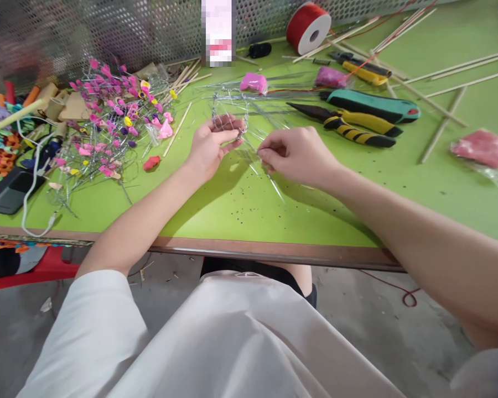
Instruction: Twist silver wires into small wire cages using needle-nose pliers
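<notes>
Between the thumb and fingers of my left hand (pixel 216 142) is a small silver wire frame (pixel 231 113), shaped like an open basket or crown with twisted uprights. My right hand (pixel 296 155) is just right of it, fingertips pinched on a thin silver wire (pixel 251 145) that runs toward the frame. More shiny wire strands (pixel 276 185) lie or hang below the fingers, over the green table (pixel 199 213). Beyond my right hand lie long-nose pliers (pixel 348 121) with yellow and black handles.
Pink and purple wire-stemmed pieces (pixel 112 110) are heaped at the left. A teal-handled tool (pixel 371 105), yellow-handled cutters (pixel 363 69), a red ribbon spool (pixel 308 29) and wooden sticks (pixel 446 124) lie at the back and right. Pink clay (pixel 483 149) sits in plastic at far right.
</notes>
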Tool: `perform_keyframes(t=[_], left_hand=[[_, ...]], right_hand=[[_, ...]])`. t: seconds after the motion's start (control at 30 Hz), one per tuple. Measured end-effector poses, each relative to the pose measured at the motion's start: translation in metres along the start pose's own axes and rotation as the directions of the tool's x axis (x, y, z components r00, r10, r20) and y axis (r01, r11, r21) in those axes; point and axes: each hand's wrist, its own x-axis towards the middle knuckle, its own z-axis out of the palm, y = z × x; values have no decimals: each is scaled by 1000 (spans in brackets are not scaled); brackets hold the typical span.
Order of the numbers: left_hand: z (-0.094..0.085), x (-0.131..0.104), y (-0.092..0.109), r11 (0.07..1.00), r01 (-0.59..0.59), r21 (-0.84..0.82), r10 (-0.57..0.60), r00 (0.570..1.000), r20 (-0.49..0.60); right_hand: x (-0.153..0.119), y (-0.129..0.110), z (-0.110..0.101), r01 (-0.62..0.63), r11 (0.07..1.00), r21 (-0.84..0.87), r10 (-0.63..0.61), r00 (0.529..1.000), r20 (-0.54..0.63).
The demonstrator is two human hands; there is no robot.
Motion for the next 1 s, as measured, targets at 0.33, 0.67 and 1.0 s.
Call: perform_keyframes(t=[0.33, 0.67, 1.0], left_hand=[[-2, -1, -2, 993, -9, 118, 25, 990, -136], [0, -2, -3, 989, -9, 146, 25, 993, -112], [2, -5, -3, 981, 8, 195, 15, 993, -120]], right_hand=[[9, 16, -18, -135, 807, -576, 135, 990, -44], [12, 23, -20, -226, 808, -544, 239, 970, -47], [17, 46, -4, -198, 827, -526, 220, 975, -20]])
